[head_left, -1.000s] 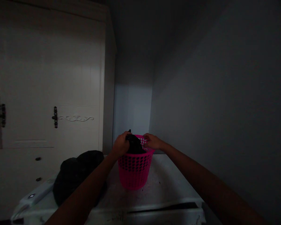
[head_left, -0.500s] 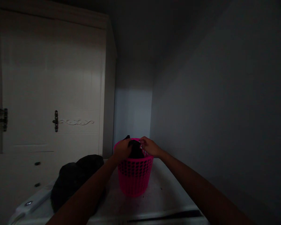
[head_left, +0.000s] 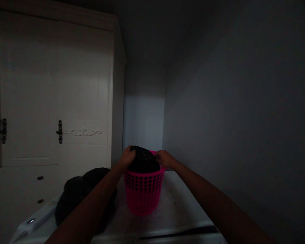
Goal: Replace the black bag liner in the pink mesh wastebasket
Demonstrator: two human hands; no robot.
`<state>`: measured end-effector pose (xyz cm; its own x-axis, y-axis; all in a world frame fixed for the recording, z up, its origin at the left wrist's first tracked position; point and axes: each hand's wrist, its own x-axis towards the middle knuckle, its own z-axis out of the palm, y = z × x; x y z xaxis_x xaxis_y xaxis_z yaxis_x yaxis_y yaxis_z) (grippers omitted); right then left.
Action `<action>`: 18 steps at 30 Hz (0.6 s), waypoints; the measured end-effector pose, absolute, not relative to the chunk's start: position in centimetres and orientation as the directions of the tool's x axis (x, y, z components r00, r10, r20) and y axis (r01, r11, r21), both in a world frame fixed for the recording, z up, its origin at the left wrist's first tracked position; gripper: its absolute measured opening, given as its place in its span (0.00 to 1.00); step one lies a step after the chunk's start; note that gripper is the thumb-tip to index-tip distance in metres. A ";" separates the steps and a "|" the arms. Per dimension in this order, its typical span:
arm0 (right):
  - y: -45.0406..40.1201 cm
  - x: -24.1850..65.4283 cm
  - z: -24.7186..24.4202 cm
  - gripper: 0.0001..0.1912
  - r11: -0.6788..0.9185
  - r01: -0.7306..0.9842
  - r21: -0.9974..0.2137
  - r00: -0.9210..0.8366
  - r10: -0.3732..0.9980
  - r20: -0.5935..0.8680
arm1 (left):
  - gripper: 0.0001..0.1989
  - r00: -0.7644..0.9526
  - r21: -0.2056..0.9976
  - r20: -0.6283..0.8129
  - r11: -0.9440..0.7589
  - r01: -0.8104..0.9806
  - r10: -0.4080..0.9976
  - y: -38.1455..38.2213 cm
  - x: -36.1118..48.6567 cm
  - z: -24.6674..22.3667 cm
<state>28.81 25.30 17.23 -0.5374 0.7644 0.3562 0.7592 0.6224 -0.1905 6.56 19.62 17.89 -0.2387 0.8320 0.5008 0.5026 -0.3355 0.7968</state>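
A pink plastic basket (head_left: 142, 196) with a band of holes stands upright on the white surface. A black cloth (head_left: 144, 161), its exact kind too dark to make out, bulges up at the basket's mouth. My left hand (head_left: 128, 157) is closed on the cloth's left edge, above the rim. On the other side my right hand (head_left: 165, 159) pinches the cloth's right edge beside the rim. What lies deeper in the basket is hidden.
A large black bundle (head_left: 85, 184) rests left of the basket, partly behind my left forearm. The white surface (head_left: 179, 210) carries the basket. A white wardrobe (head_left: 83, 84) with dark handles rises behind on the left, and a grey wall (head_left: 231, 101) runs along the right.
My left hand has moved left and up, and the black cloth is spread wider between my hands. The basket has shifted slightly left. A patterned cloth by my right hand is now covered.
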 end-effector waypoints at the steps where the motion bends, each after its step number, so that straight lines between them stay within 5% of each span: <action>1: 25.1 28.8 17.4 0.15 0.618 0.763 -0.190 -0.530 0.766 0.364 | 0.13 -0.223 0.801 0.483 -0.324 0.504 0.847 19.2 6.8 18.2; 4: 24.6 28.6 17.4 0.21 0.624 0.753 -0.210 -0.512 0.756 0.408 | 0.14 -0.071 0.669 0.507 -0.340 0.661 0.859 17.5 8.2 19.2; 9: 24.5 29.0 17.4 0.16 0.603 0.786 -0.137 -0.532 0.772 0.348 | 0.09 0.033 0.181 0.543 -0.155 0.971 0.839 16.2 8.4 19.6; 14: 24.9 29.9 17.6 0.14 0.596 0.783 -0.181 -0.527 0.788 0.319 | 0.14 -0.107 0.295 0.546 -0.072 0.953 0.831 16.8 7.4 19.1; 18: 24.5 29.3 17.9 0.17 0.597 0.757 -0.265 -0.464 0.777 0.426 | 0.24 0.080 0.289 0.519 -0.263 0.921 0.851 16.4 8.7 18.9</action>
<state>29.27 24.50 17.90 -0.4640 0.7769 0.4255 0.7568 0.5973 -0.2655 8.66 16.42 18.92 0.0800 0.8508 0.5194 0.9205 -0.2630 0.2890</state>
